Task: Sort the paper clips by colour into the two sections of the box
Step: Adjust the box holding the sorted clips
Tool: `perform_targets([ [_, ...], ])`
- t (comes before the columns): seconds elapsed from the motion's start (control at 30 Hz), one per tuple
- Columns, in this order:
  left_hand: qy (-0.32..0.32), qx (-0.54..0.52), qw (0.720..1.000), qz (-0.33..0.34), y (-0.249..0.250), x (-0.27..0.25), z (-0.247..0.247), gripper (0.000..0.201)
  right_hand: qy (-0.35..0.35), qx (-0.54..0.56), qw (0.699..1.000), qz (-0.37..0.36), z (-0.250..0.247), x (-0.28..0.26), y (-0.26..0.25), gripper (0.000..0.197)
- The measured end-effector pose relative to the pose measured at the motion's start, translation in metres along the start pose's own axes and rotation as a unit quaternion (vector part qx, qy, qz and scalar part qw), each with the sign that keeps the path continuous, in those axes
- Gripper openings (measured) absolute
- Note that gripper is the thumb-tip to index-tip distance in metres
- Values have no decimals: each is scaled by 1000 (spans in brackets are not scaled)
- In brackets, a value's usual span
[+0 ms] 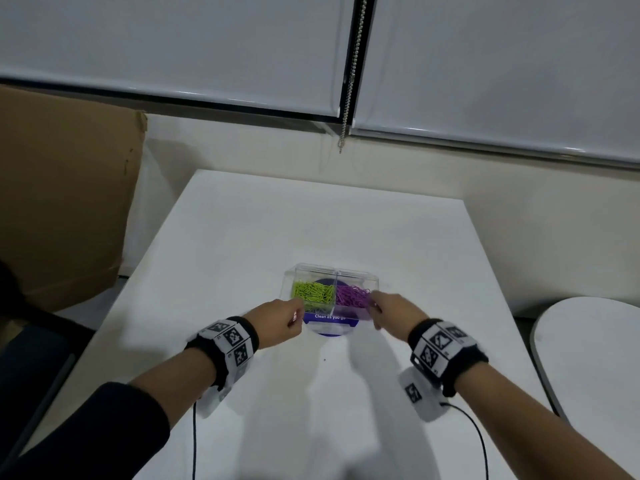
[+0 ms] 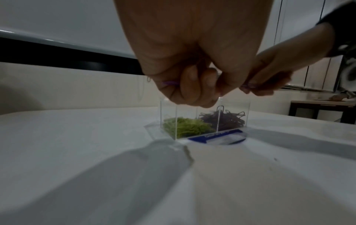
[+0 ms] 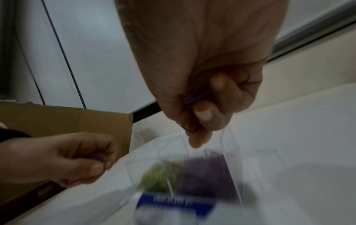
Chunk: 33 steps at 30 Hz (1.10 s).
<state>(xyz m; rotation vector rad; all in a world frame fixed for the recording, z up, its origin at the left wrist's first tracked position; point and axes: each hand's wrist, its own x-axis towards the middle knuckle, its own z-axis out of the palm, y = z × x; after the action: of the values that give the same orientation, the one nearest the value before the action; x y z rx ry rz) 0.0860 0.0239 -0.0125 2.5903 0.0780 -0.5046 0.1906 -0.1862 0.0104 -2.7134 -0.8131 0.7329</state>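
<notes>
Clear acrylic two-section box mid-table: green clips left, purple clips right. Your left hand and right hand each pinch purple wire clips at near rim. Smooth white table, open room all around.

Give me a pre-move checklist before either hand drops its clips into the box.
1. Left hand holds purple clips: ok.
2. Right hand holds purple clips: ok.
3. Box upright on the table, top open: ok.
4. Sections unmixed, green clips left, purple pile right: ok.
5. Left hand over the purple section: not ok, it sits at the green side.
6. Number of clips in each grip: cannot tell.
</notes>
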Motion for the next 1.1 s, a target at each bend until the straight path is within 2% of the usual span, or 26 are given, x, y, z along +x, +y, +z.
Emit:
perform_targets([
  [0.1, -5, 14, 1000, 23, 13, 14, -11, 21, 32, -60, 998, 9, -24, 23, -10, 28],
  [0.2, -9, 33, 999, 34, 25, 29, -21, 25, -9, -84, 996, 7, -29, 46, -19, 27],
  [0.27, -10, 30, 999, 37, 31, 38, -26, 25, -28, -50, 998, 0, -27, 53, -19, 34],
  [0.33, -3, 21, 999, 37, 39, 46, -29, 27, 28, 33, 999, 9, -28, 51, -13, 33],
  [0.4, -1, 22, 999, 34, 47, 55, -30, 28, 120, 135, 983, 43, -29, 49, 2, 27],
  [0.43, -3, 27, 999, 35, 53, 61, -30, 26, 145, 178, 971, 74, -28, 49, 13, 26],
  [0.5, -7, 43, 998, 50, 64, 71, -29, 24, 122, 229, 958, 126, -24, 52, 36, 25],
  [0.57, -14, 59, 996, 68, 75, 80, -27, 26, 70, 248, 956, 142, -15, 55, 49, 22],
  [0.67, -25, 97, 990, 98, 86, 84, -23, 34, 44, 249, 959, 129, -3, 57, 55, 28],
  [0.77, 14, 111, 988, 111, 76, 83, -27, 36, 36, 264, 958, 110, 1, 60, 51, 34],
  [0.83, 76, 99, 990, 72, 58, 82, -35, 36, 28, 269, 957, 105, 1, 65, 46, 37],
  [0.9, 117, 59, 991, -21, 34, 82, -45, 40, 21, 263, 959, 103, -2, 68, 39, 42],
  [0.93, 113, 44, 990, -75, 21, 84, -48, 45, 19, 268, 958, 102, -3, 71, 37, 42],
  [1.0, 65, -18, 985, -158, 0, 87, -49, 53, 25, 289, 952, 100, -3, 77, 36, 37],
  [1.03, 45, -73, 981, -176, -8, 88, -46, 55, 34, 302, 947, 102, -4, 79, 36, 33],
  [1.1, 48, -206, 961, -177, -18, 89, -40, 56, 60, 336, 935, 95, -5, 81, 37, 24],
])
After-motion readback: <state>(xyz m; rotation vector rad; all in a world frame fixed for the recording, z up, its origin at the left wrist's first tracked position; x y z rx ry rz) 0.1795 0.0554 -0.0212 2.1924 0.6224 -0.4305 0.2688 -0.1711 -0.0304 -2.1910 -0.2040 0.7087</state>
